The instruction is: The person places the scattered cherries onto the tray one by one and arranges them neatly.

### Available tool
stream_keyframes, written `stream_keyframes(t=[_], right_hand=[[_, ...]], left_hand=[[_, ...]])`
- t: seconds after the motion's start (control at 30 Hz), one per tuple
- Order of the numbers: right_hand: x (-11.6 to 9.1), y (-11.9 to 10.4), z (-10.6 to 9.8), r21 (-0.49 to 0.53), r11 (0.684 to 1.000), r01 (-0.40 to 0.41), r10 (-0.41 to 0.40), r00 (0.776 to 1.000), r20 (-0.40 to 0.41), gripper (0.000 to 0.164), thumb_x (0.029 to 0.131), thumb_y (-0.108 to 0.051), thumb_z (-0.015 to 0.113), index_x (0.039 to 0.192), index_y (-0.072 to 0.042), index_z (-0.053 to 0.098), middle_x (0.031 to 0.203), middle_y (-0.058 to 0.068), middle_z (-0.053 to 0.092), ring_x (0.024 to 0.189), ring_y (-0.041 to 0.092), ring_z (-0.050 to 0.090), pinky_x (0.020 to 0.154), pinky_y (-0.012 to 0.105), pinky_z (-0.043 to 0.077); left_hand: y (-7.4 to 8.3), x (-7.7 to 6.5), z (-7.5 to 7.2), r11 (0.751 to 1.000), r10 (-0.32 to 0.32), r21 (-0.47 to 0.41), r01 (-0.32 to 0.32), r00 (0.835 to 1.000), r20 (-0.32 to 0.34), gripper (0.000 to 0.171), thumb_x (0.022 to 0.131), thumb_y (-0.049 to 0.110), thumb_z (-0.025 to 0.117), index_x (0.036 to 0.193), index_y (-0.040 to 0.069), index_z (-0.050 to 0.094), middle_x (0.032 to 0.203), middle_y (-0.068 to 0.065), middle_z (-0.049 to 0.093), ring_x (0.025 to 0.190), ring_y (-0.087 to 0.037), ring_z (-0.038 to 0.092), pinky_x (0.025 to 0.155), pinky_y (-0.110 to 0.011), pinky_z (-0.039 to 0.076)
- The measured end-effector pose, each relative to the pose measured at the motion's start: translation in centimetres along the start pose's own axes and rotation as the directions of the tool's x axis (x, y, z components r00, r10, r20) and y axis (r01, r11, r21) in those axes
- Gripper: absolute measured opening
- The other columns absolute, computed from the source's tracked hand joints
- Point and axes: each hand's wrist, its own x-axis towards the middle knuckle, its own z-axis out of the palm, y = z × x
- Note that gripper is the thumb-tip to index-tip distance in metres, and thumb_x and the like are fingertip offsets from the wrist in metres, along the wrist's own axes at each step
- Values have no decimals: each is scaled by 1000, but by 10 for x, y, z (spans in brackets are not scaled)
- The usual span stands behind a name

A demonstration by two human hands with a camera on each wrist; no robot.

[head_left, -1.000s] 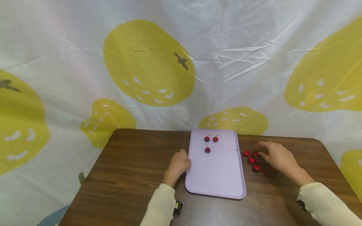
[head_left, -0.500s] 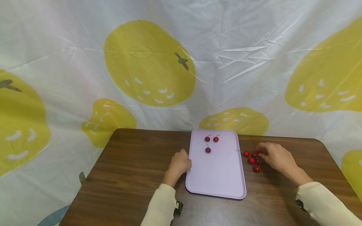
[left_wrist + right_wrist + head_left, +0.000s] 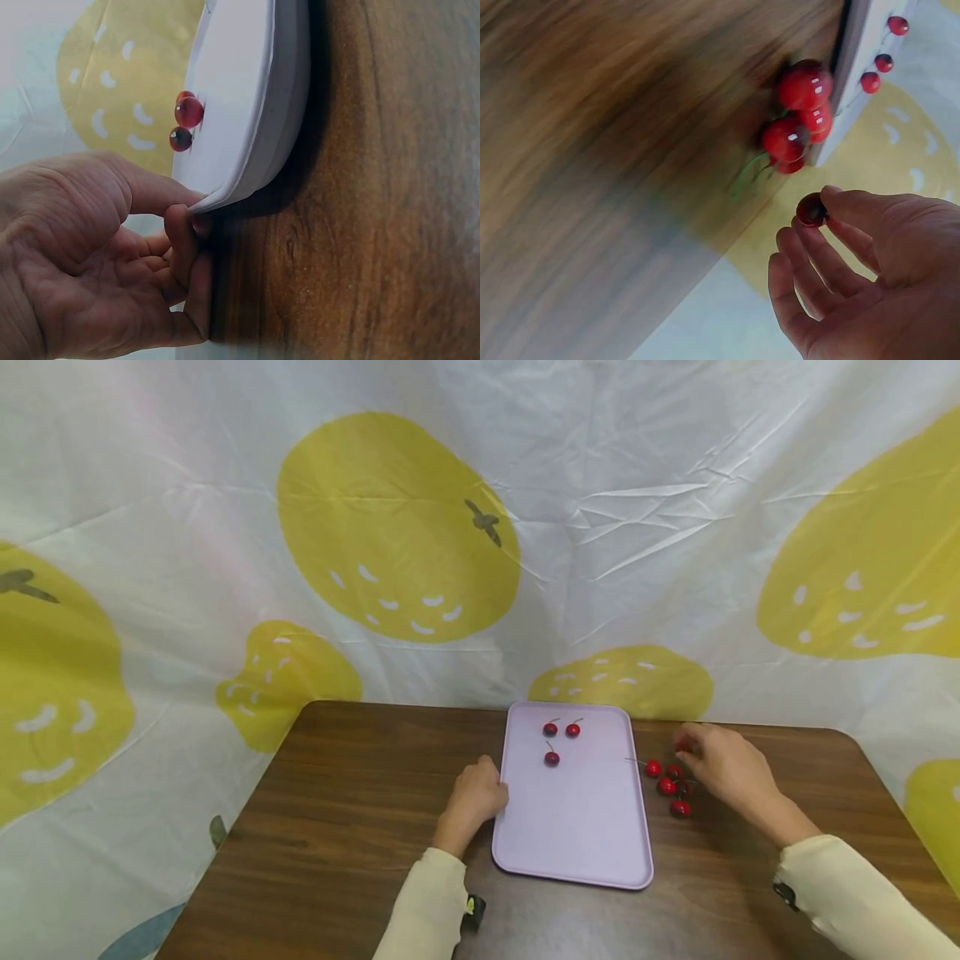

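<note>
The left long rim of a pale lilac, rectangular tray with a raised edge (image 3: 570, 835) is pinched between the thumb and a curled finger of the left hand (image 3: 474, 793). A glossy dark-red round cherry (image 3: 811, 210) is held between the thumb and fingertips of the right hand (image 3: 731, 768), apart from the other fruit. Three stemmed glossy red cherries (image 3: 552, 759) are set well apart from the near rim, toward the tray's far end: two side by side, one nearer. A cluster of five glossy red cherries (image 3: 667, 787) is seen just beside the right rim, which appears to be crossed by one stem. Tray and cluster are supported by a brown wood-grain table (image 3: 360, 802), backed by a white cloth printed with large yellow fruit (image 3: 645, 460). Both forearms are covered by pale cream sleeves (image 3: 862, 885).
</note>
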Motion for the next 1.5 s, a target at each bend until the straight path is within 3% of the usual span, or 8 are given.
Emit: stream_keyframes(t=[0.2, 0.33, 0.63, 0.8, 1.0, 1.3, 1.5], right_hand=[[6, -18, 2, 8, 1000, 8, -8, 1000, -3, 17, 92, -15, 77, 108, -15, 73, 91, 6, 76, 77, 25, 68, 61, 47, 50], [10, -28, 6, 18, 999, 33, -33, 999, -17, 18, 92, -14, 78, 109, -14, 73, 93, 6, 76, 80, 25, 69, 65, 50, 52], [24, -48, 17, 39, 998, 43, -42, 999, -8, 21, 92, -15, 79, 112, -13, 73, 79, 0, 68, 67, 17, 60, 60, 43, 48], [39, -57, 32, 38, 997, 62, -61, 998, -9, 19, 93, -13, 78, 111, -12, 73, 87, 5, 69, 74, 22, 61, 62, 43, 49], [59, -68, 52, 46, 996, 80, -79, 997, -8, 14, 94, -12, 75, 108, -12, 73, 97, 9, 76, 87, 28, 70, 73, 50, 56], [73, -78, 65, 43, 995, 89, -91, 996, 25, 14, 91, -9, 78, 105, -9, 74, 95, 11, 77, 84, 29, 71, 70, 51, 57], [74, -79, 69, 33, 996, 85, -86, 995, 42, 11, 91, -9, 78, 102, -9, 74, 94, 10, 77, 82, 27, 70, 68, 50, 57]], left_hand=[[-23, 22, 26, 1000, -11, 20, 11, 1000, -20, 19, 92, 18, 65, 100, 1, 60, 100, -27, 72, 96, -43, 71, 86, -56, 57], [-28, 28, 33, 1000, -20, 3, 20, 1000, -10, 19, 94, 18, 65, 101, 1, 60, 102, -28, 72, 99, -46, 70, 88, -57, 56], [-24, 23, 27, 999, -45, -13, 45, 999, 7, 22, 94, 18, 64, 104, -1, 59, 104, -29, 71, 100, -46, 70, 89, -57, 57], [-6, 7, 3, 999, -46, -15, 46, 999, 23, 23, 94, 15, 65, 106, -4, 60, 102, -28, 71, 97, -42, 71, 86, -55, 57], [-4, 6, 1, 999, -46, 0, 46, 998, 32, 26, 95, 15, 63, 110, -6, 60, 102, -28, 71, 94, -41, 70, 83, -54, 58], [1, 3, -2, 999, -42, -24, 43, 999, 28, 28, 95, 14, 65, 113, -7, 60, 102, -28, 71, 96, -41, 71, 84, -55, 58], [-5, 6, 3, 999, -50, 0, 50, 999, 17, 31, 94, 16, 65, 115, -6, 60, 105, -29, 72, 99, -43, 72, 83, -54, 59]])
